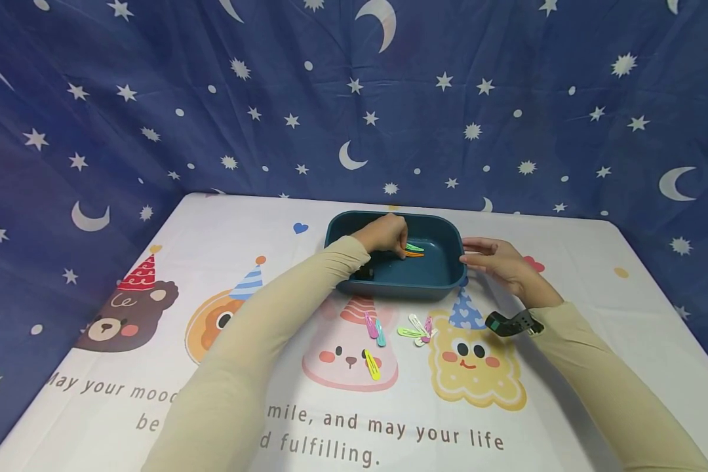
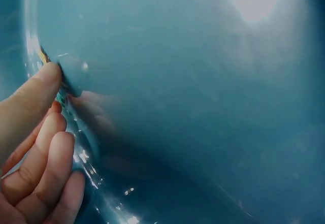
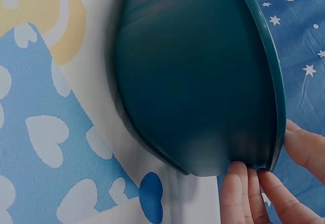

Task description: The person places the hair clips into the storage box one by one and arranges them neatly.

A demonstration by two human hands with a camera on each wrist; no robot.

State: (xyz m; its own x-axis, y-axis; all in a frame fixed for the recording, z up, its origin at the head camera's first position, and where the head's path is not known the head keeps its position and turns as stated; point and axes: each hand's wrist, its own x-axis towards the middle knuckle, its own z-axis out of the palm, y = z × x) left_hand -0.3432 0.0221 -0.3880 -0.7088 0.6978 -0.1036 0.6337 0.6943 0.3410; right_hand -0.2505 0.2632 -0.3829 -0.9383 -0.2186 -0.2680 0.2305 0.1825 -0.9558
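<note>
Yellow clip (image 1: 372,365): slim, on the table (image 1: 602,288)
Pink clip (image 1: 370,324), teal clip (image 1: 380,333): side by side beyond
Box (image 1: 413,290): smooth blue-green, round-cornered, partly hidden by left sleeve (image 1: 283,321)
Right hand (image 1: 498,262): fingers gripping box rim
Left hand (image 1: 386,236): inside, fingers pinching orange clip (image 1: 415,254)
Backdrop (image 1: 425,118): creased blue cloth

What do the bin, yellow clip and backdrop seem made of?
Bin: likely hard plastic, smooth and glossy; its inside shows bright glare. Yellow clip: perhaps painted metal, by its thin slotted shape; too small to be sure. Backdrop: probably cloth, mostly matte; it hangs in soft creases.
</note>
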